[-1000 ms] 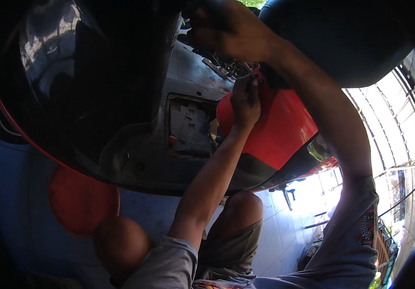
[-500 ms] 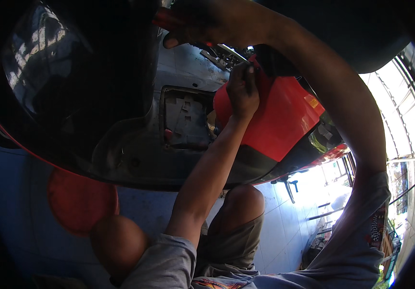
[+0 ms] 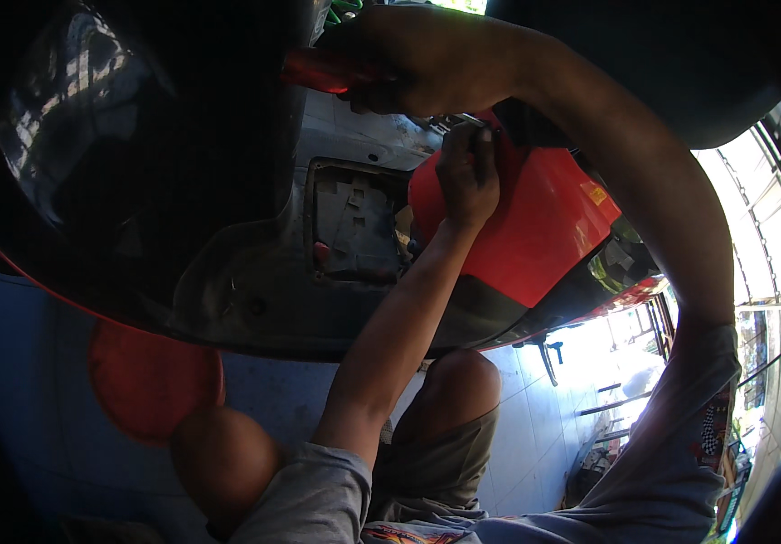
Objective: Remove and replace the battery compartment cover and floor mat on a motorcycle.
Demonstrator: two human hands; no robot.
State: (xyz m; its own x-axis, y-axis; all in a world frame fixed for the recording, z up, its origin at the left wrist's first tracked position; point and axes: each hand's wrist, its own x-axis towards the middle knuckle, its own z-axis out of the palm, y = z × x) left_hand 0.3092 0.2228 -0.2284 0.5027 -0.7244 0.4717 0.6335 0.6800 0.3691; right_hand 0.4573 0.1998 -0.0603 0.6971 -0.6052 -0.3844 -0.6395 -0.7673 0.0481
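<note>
A red and black scooter stands side-on before me. My right hand (image 3: 440,59) reaches over from the right, closed around the red handle of a screwdriver (image 3: 318,71). Its thin metal shaft shows only in part, slanting toward my left fingers. At the upper edge of the red body panel (image 3: 544,227), below the dark seat (image 3: 644,72), my left hand (image 3: 468,186) is pinched closed. What lies between its fingertips is too small and dark to make out.
An uncovered rectangular compartment (image 3: 354,231) lies in the scooter's footboard (image 3: 227,295), left of my left wrist. A round red stool (image 3: 150,381) stands at lower left, by my knee. Tools and stands (image 3: 603,444) are on the tiled floor at right.
My right hand and the red handle have shifted; the handle now sits lower and shows more plainly, with less of the shaft in sight. My left hand stays at the panel's edge.
</note>
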